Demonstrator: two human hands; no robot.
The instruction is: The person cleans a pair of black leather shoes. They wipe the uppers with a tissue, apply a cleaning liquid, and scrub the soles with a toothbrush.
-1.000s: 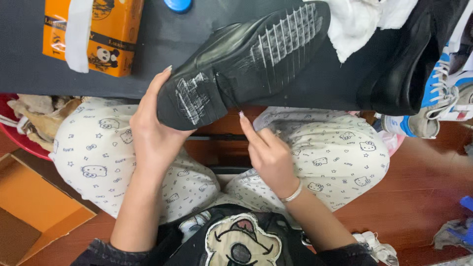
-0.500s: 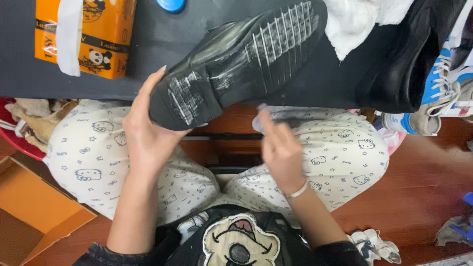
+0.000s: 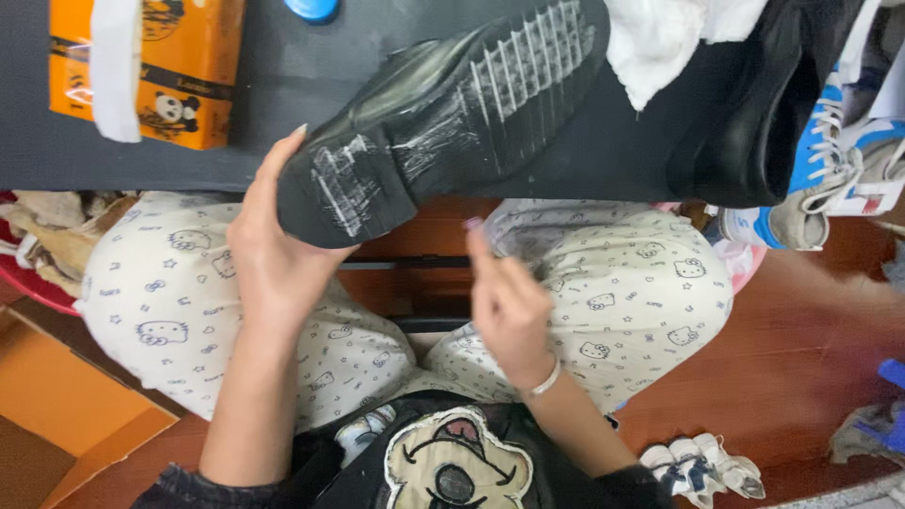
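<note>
Overhead, the left hand (image 3: 273, 259) cups the heel of a black shoe (image 3: 443, 104), fingers curled around the far side and the palm under the heel, so it has a firm hold. That shoe is turned sole up, the toe pointing away over a dark table (image 3: 283, 85) and the heel hanging off the near edge above the person's lap. Pale scuff marks show on the heel and across the ridged tread of the sole.

Just beside the heel, but apart from it, the right hand (image 3: 509, 302) hovers over the right knee. Its fingers are loosely bent and the index finger points up; it looks empty, though the blur there makes that hard to tell for sure. A thin bracelet (image 3: 544, 382) circles the wrist.

Both legs wear white trousers (image 3: 179, 292) with a small cartoon print. On the table's left end lies an orange box (image 3: 174, 66) with a white strip across it, and a blue cap (image 3: 311, 9) sits at the top edge. A white cloth (image 3: 660, 42) lies right of the shoe's toe, beside a second black shoe (image 3: 754, 113). Blue and white sneakers (image 3: 839, 160) crowd the right edge. An open cardboard box (image 3: 66, 415) rests on the wooden floor (image 3: 792, 349) at lower left.
</note>
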